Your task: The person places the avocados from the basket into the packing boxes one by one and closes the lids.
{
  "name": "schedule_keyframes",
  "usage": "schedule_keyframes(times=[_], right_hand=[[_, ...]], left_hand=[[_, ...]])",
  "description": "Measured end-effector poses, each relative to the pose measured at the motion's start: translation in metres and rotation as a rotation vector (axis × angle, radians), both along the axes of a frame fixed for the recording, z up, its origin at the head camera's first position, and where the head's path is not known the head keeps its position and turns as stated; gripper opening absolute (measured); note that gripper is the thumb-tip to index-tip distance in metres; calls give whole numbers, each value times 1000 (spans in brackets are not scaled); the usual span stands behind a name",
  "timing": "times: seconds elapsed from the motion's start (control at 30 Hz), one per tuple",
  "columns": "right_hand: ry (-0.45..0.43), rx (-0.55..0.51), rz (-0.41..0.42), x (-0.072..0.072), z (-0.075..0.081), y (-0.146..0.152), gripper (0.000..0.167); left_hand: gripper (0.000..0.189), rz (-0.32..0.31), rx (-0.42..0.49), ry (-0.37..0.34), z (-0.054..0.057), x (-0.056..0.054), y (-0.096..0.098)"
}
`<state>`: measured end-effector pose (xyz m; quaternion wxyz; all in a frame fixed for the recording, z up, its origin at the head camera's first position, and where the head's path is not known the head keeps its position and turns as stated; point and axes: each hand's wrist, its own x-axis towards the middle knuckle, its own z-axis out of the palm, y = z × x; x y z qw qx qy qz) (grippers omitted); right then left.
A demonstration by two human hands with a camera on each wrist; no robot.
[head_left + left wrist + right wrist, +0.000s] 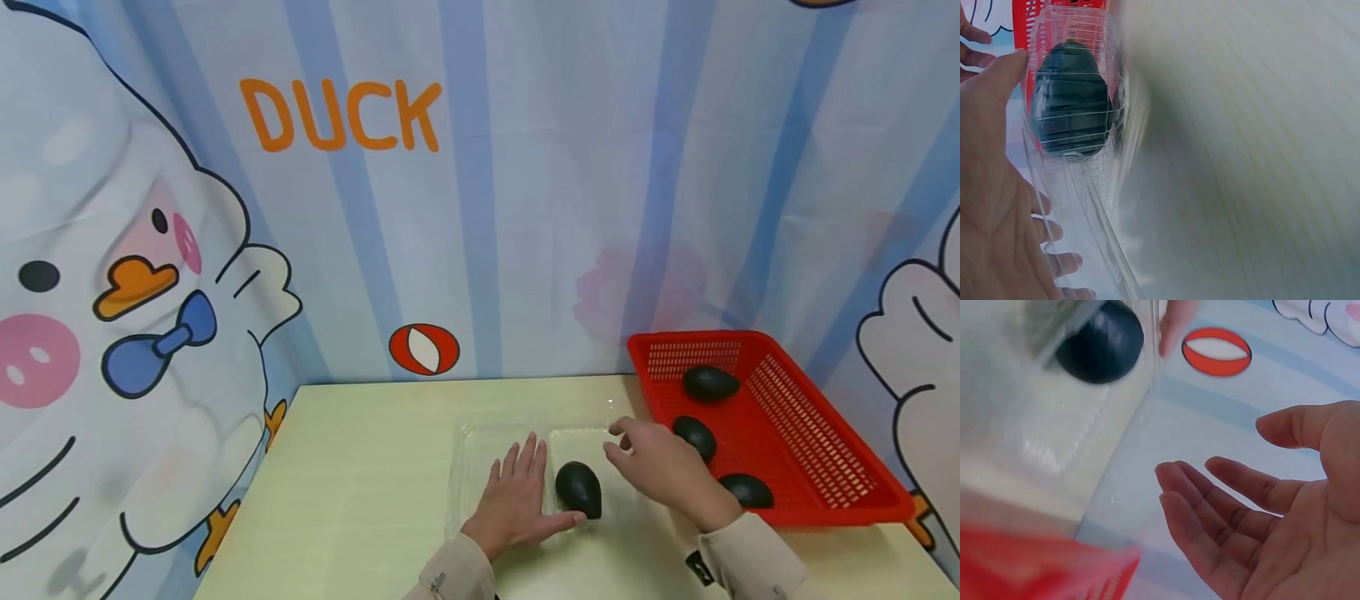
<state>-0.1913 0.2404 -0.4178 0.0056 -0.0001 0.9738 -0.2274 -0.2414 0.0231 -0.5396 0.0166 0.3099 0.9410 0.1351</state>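
Note:
A dark, smooth avocado (578,489) lies in one half of a clear plastic clamshell box (573,435) on the table. The box's lid (468,446) is folded out flat to the left. My left hand (513,507) lies with straight fingers over the lid, its thumb stretched toward the avocado's near end. In the left wrist view, the thumb is at the box's edge and the fingertips show through the clear plastic. To the right of the avocado, my right hand (666,468) hovers with loosely bent fingers and nothing in it, as its palm in the right wrist view shows.
A red plastic basket (810,433) with slotted sides stands on the right of the table, close beside the right forearm. Three dark avocados (711,383) lie in it. Behind the pale yellow table (360,483) hangs a blue striped cloth (525,208) with duck prints.

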Motion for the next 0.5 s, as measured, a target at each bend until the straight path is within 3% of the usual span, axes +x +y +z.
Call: schedule_keyframes(times=[0.23,0.5], right_hand=[[-5,-19,-22,7,16,42,42],[-57,16,8,9,14,91,43]], left_hand=[[116,-5,17,6,1,0,-1],[116,-5,22,3,0,0,-2]])
